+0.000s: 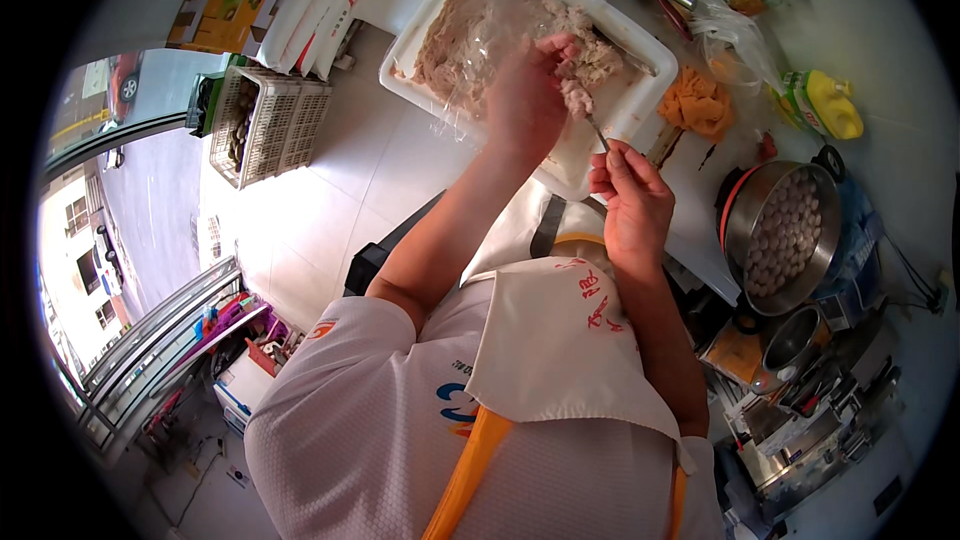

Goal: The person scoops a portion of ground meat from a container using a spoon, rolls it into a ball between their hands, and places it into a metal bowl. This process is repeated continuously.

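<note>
A white rectangular tub [400, 58] in front of me holds pale pink minced meat [455, 40], partly under clear plastic film [478, 75]. My left hand [530, 100] is over the middle of the tub, fingers curled around some of the meat. A lump of it shows beside the thumb side. My right hand [637, 202] is at the tub's near right edge, pinching the thin metal handle of a spoon [599, 133]. The spoon's head is at the lump and covered by meat. My left palm is hidden.
At the right stands a metal pot [790, 230] with many pale round balls. Near it are an orange crumpled cloth [697, 103], a yellow-green bottle [822, 103] and a small empty pan [795, 340]. A white plastic crate [285, 120] and cardboard box [232, 5] lie left.
</note>
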A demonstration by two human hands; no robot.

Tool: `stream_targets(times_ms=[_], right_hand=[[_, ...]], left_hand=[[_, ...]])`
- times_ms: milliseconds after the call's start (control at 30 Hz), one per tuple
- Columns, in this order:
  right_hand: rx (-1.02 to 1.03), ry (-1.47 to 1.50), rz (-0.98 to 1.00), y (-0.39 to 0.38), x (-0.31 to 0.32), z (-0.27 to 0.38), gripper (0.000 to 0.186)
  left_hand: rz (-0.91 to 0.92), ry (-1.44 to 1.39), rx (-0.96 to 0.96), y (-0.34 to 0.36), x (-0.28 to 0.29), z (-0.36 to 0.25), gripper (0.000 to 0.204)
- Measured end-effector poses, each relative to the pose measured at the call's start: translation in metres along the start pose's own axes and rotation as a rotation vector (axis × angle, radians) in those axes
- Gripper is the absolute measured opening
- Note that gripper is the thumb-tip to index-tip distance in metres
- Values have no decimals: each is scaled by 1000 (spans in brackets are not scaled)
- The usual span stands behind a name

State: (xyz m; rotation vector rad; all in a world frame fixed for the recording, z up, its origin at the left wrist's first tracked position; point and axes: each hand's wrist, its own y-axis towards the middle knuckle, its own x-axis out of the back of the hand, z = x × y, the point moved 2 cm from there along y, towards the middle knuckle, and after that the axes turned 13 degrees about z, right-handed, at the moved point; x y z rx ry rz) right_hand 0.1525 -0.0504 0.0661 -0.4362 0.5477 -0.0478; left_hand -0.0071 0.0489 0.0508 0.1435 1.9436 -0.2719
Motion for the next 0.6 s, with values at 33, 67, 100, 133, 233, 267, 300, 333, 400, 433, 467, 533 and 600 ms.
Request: stream_targets(times_ms=[33, 67, 100, 133, 233, 267, 300, 333, 400, 433, 467, 533, 600], right_hand=[[9, -13, 9, 0, -2, 0, 24], [16, -25, 21, 0, -6, 0, 24], [23, -38, 34, 0, -9, 1, 23], [40, -69, 36, -2, -11, 4, 23], [127, -216, 47, -5, -19, 11, 20], [184, -304, 45, -5, -19, 12, 19], [240, -392, 46, -5, -20, 14, 17], [303, -519, 19, -5, -19, 14, 16], [424, -772, -32, -4, -16, 11, 13], [480, -933, -30, -5, -13, 9, 13], [537, -1095, -25, -5, -12, 8, 12], [641, -1332, 5, -6, -12, 6, 14], [734, -1480, 52, -9, -16, 6, 16]], left_hand=[[-44, 23, -2, 1, 1, 2, 52], [-90, 46, -8, 2, 4, 5, 52], [-135, 70, -13, 2, 8, 7, 52], [-84, 49, 5, 2, 13, 10, 52], [34, -48, 95, 1, 19, 12, 53], [54, -106, 158, -2, 8, 10, 53], [73, -163, 217, -5, -1, 10, 53], [63, -155, 203, -8, -7, 10, 54], [39, -137, 172, -12, -15, 13, 55], [60, -48, 126, -14, -13, 16, 55], [81, 41, 77, -16, -10, 20, 55], [94, 202, -1, -18, -4, 27, 56], [82, 347, -56, -17, -2, 34, 56]])
